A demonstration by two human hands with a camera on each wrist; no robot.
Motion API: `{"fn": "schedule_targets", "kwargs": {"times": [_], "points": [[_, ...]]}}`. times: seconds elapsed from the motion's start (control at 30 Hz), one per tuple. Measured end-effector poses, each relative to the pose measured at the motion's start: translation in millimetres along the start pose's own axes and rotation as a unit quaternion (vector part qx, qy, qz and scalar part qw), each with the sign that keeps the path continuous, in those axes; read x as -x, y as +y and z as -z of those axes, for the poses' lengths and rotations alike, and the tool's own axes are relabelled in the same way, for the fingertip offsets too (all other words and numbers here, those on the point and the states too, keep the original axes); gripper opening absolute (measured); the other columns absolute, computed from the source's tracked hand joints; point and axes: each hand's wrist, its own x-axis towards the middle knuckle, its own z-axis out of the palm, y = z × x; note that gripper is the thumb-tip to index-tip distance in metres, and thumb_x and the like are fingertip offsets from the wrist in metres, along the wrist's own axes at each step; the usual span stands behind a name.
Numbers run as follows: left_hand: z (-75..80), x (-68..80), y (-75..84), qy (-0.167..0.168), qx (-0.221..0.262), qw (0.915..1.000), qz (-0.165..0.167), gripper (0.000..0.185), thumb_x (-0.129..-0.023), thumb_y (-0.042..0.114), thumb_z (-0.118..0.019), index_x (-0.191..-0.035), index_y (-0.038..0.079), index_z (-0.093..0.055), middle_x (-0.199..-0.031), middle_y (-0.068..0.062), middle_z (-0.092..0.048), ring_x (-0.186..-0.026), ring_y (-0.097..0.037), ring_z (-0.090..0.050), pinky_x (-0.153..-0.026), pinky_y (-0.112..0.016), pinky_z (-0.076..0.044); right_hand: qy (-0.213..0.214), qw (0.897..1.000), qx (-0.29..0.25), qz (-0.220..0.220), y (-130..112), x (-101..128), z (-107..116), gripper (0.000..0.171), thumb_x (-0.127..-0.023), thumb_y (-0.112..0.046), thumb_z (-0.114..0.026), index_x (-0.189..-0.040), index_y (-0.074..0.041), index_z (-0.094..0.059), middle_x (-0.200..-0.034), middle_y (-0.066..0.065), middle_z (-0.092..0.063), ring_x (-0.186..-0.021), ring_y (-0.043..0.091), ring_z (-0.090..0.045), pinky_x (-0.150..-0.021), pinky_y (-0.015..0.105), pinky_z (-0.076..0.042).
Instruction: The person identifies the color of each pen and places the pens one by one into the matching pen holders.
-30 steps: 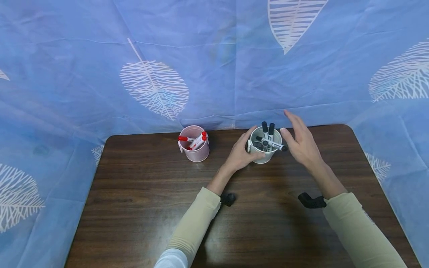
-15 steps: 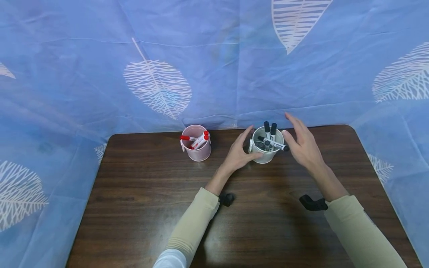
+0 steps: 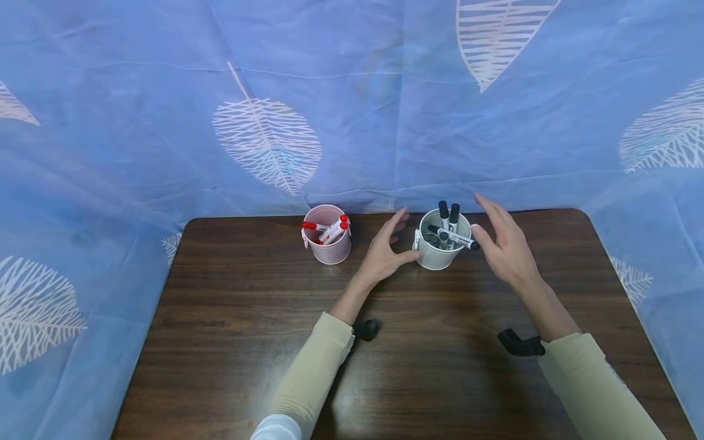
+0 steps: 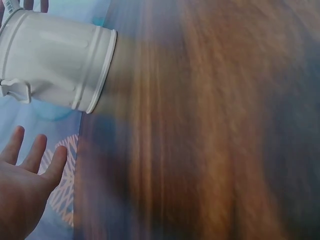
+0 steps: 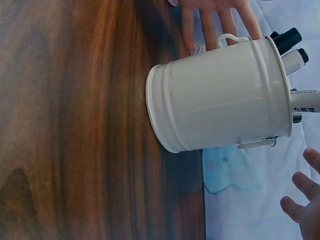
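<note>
Near the table's back edge stands a small white bucket [image 3: 437, 259], upright. Several black-capped markers [image 3: 453, 212] are in it, one lying across the rim. My left hand [image 3: 381, 253] is spread at the bucket's left side, its thumb tip close to the wall. On the other side my right hand [image 3: 508, 250] is held with fingers apart, its thumb near the rim. In the left wrist view the left fingers [image 4: 60, 161] are apart from the bucket [image 4: 55, 57]. The right wrist view shows the bucket [image 5: 220, 95] between both hands, and the right fingers [image 5: 305, 185] do not touch it.
A pink bucket [image 3: 332, 253] with several red-capped markers [image 3: 334, 230] stands to the left on the brown wooden table [image 3: 247, 318]. A blue cloth with white leaf prints [image 3: 352, 122] hangs right behind the table's back edge.
My left hand has drawn back leftward from the white bucket, widening the gap. The right hand stays spread beside it. The whole head view has shifted slightly to the right.
</note>
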Motion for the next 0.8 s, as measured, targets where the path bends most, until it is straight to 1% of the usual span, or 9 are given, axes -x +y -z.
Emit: {"fn": "schedule_targets", "kwargs": {"times": [0.13, 0.23, 0.27, 0.33, 0.4, 0.47, 0.53, 0.7, 0.8], "points": [[5.4, 4.9, -1.0, 0.005, -0.005, 0.9999, -0.008, 0.099, -0.078, 0.006, -0.084, -0.157, 0.015, -0.027, -0.152, -0.012, -0.043, -0.137, -0.029, -0.044, -0.107, -0.049, -0.04, -0.004, 1.0, 0.007, -0.005, 2.5, 5.0, -1.2, 0.061, -0.103, -0.028, -0.054, -0.158, -0.022, -0.029, -0.159, 0.014, -0.031, -0.145, 0.04, -0.027, -0.11, 0.066, -0.02], [10.0, 9.9, -2.4, 0.007, -0.012, 0.9998, -0.01, 0.101, -0.076, 0.007, -0.086, -0.157, 0.014, -0.027, -0.152, -0.014, -0.042, -0.136, -0.029, -0.044, -0.106, -0.051, -0.04, -0.006, 1.0, 0.01, -0.013, 5.2, 9.4, -1.8, 0.066, -0.102, -0.027, -0.056, -0.159, -0.022, -0.025, -0.159, 0.014, -0.03, -0.146, 0.039, -0.025, -0.111, 0.066, -0.019], [11.7, 11.6, -3.2, 0.008, -0.015, 0.9998, -0.011, 0.1, -0.077, 0.013, -0.087, -0.158, 0.014, -0.026, -0.152, -0.014, -0.042, -0.136, -0.029, -0.045, -0.105, -0.052, -0.041, -0.006, 1.0, 0.01, -0.016, 6.2, 11.0, -1.9, 0.068, -0.101, -0.028, -0.057, -0.159, -0.022, -0.023, -0.159, 0.013, -0.03, -0.146, 0.038, -0.024, -0.112, 0.066, -0.018], [14.8, 14.7, -4.3, 0.008, -0.022, 0.9997, -0.008, 0.101, -0.078, 0.035, -0.085, -0.158, 0.015, -0.026, -0.152, -0.011, -0.043, -0.136, -0.027, -0.045, -0.105, -0.051, -0.041, -0.009, 1.0, 0.011, -0.022, 7.8, 14.7, -1.8, 0.072, -0.1, -0.03, -0.058, -0.16, -0.021, -0.018, -0.16, 0.011, -0.029, -0.147, 0.036, -0.022, -0.112, 0.065, -0.017], [17.2, 17.2, -5.5, 0.009, -0.028, 0.9995, -0.009, 0.107, -0.074, 0.057, -0.077, -0.158, 0.015, -0.026, -0.153, -0.01, -0.042, -0.136, -0.025, -0.045, -0.105, -0.051, -0.041, -0.011, 1.0, 0.009, -0.025, 9.4, 18.6, -1.4, 0.077, -0.099, -0.031, -0.059, -0.161, -0.021, -0.014, -0.161, 0.01, -0.028, -0.148, 0.035, -0.02, -0.113, 0.065, -0.015], [19.4, 19.8, -6.5, 0.01, -0.03, 0.9994, -0.013, 0.115, -0.068, 0.073, -0.068, -0.158, 0.015, -0.026, -0.153, -0.01, -0.042, -0.136, -0.026, -0.045, -0.105, -0.051, -0.041, -0.014, 1.0, 0.007, -0.025, 10.4, 21.8, -1.4, 0.08, -0.098, -0.032, -0.061, -0.161, -0.022, -0.012, -0.162, 0.008, -0.026, -0.148, 0.035, -0.019, -0.113, 0.065, -0.014], [21.4, 22.3, -6.4, 0.013, -0.029, 0.9994, -0.017, 0.117, -0.066, 0.077, -0.065, -0.158, 0.016, -0.027, -0.152, -0.011, -0.043, -0.136, -0.026, -0.044, -0.106, -0.052, -0.04, -0.016, 1.0, 0.007, -0.026, 11.2, 24.5, -1.6, 0.083, -0.097, -0.032, -0.063, -0.161, -0.023, -0.01, -0.163, 0.008, -0.025, -0.148, 0.035, -0.018, -0.113, 0.066, -0.014], [25.8, 29.5, -6.6, 0.015, -0.032, 0.9989, -0.031, 0.114, -0.067, 0.076, -0.066, -0.157, 0.017, -0.028, -0.151, -0.015, -0.043, -0.138, -0.027, -0.042, -0.106, -0.052, -0.04, -0.017, 0.999, 0.021, -0.04, 13.0, 31.2, -2.4, 0.093, -0.094, -0.035, -0.067, -0.161, -0.023, -0.004, -0.163, 0.011, -0.023, -0.148, 0.04, -0.017, -0.113, 0.067, -0.013], [28.4, 34.6, -8.2, 0.019, -0.04, 0.9984, -0.036, 0.115, -0.067, 0.08, -0.063, -0.157, 0.018, -0.029, -0.15, -0.016, -0.044, -0.139, -0.028, -0.04, -0.106, -0.052, -0.04, -0.014, 0.998, 0.033, -0.05, 14.5, 36.1, -3.0, 0.101, -0.091, -0.037, -0.071, -0.161, -0.021, 0.001, -0.163, 0.014, -0.023, -0.147, 0.043, -0.017, -0.112, 0.068, -0.013]]}}
